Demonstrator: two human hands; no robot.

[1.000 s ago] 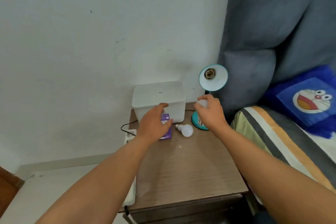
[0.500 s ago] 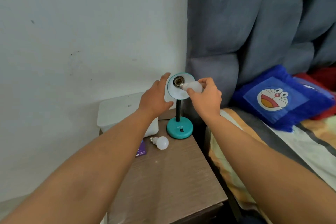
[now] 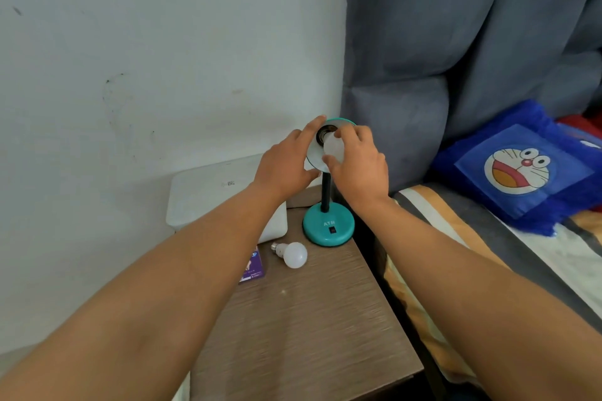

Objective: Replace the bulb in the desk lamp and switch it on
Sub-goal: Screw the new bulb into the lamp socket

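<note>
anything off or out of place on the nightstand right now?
One thing: a loose bulb lies on its side on the nightstand, in front of the lamp base and free to roll. Otherwise the lamp stands upright, left hand steadying the shade, right hand holding a bulb at the socket.

Single head view, looking forward and down, close over the bedside table [image 3: 309, 329]
</note>
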